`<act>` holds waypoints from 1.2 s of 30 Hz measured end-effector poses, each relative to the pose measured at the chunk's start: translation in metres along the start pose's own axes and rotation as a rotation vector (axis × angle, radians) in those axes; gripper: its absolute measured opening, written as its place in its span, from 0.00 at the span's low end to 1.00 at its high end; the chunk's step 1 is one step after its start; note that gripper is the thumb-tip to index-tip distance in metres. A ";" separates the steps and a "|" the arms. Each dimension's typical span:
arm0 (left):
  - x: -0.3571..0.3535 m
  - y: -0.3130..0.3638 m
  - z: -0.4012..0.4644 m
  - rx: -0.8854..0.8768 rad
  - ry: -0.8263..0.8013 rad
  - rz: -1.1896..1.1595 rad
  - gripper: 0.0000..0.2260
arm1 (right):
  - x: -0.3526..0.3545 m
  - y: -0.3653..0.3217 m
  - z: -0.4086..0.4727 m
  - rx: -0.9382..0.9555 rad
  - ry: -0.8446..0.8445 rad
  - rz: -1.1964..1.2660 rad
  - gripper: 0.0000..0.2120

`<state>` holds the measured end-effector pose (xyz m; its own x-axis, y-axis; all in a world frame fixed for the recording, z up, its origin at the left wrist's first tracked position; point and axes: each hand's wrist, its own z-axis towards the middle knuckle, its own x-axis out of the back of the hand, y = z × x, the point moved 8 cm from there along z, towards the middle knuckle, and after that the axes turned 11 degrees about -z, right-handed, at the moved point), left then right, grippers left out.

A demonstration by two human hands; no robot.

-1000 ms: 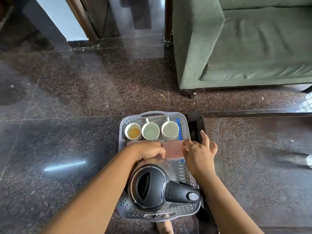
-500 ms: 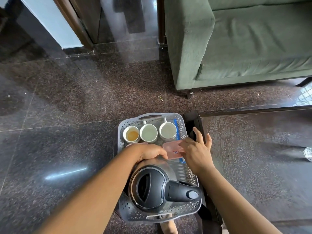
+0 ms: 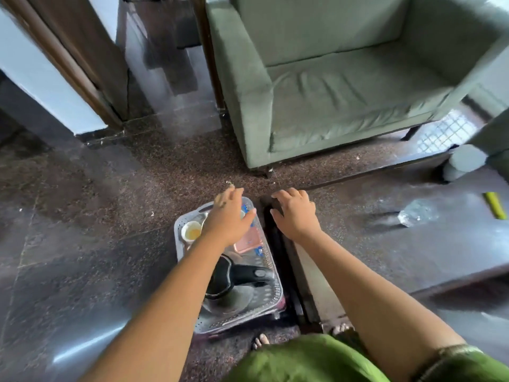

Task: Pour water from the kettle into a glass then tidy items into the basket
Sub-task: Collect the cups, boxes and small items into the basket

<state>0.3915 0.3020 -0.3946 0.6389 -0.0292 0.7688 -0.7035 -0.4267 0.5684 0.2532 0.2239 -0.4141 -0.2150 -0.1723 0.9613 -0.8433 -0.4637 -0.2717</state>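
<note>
Kettle (image 3: pixel 237 282) half hidden under left forearm in blurred basket (image 3: pixel 276 299), two cups now covered by open left hand (image 3: pixel 227 220), right hand (image 3: pixel 296 215) open, lifted off pink box (image 3: pixel 248 241).

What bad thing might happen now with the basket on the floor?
1. The basket sits on the floor beside bare toes; a step forward might kick it.
2. The cup inside holds yellowish liquid, so tipping or lifting the basket unevenly could spill it onto the pink packet.
3. The kettle fills the near end, so a lift may feel lopsided. Neither the left hand nor the right hand grips anything yet.
</note>
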 end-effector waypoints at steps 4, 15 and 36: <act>-0.009 0.056 -0.018 -0.058 0.104 0.075 0.31 | 0.052 0.049 -0.024 -0.145 0.011 -0.019 0.20; -0.121 0.298 -0.015 -0.401 -0.051 0.210 0.33 | 0.167 0.286 -0.115 -0.560 0.144 0.023 0.20; -0.408 0.596 0.045 -0.302 -0.179 0.065 0.31 | 0.216 0.727 -0.168 -0.713 0.019 0.052 0.19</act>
<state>-0.2747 0.0187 -0.3824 0.6153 -0.2169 0.7579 -0.7878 -0.1327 0.6015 -0.4888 -0.0046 -0.3962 -0.2663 -0.1607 0.9504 -0.9470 0.2272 -0.2270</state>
